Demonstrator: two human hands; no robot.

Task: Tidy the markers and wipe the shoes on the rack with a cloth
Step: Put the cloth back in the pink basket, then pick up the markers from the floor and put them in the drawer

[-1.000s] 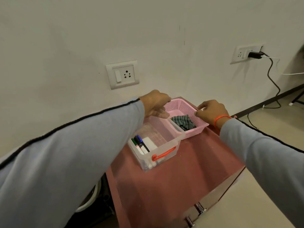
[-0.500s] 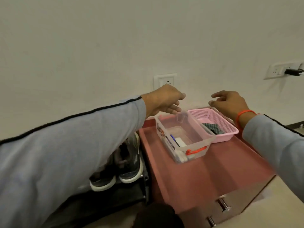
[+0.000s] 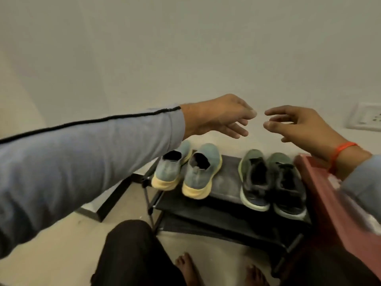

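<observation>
Both hands hang in the air above the shoe rack, fingers loosely spread, holding nothing.

The left hand [image 3: 218,116] and the right hand [image 3: 299,124] almost meet at the fingertips in front of the pale wall [image 3: 185,48]. Under them the black rack [image 3: 224,182] carries a blue pair with yellow soles [image 3: 187,172] on the left and a dark green pair [image 3: 270,180] on the right. The reddish cabinet [image 3: 321,193] stands just beside the rack, partly hidden by the right sleeve [image 3: 365,182]. No cloth or markers are visible.
</observation>
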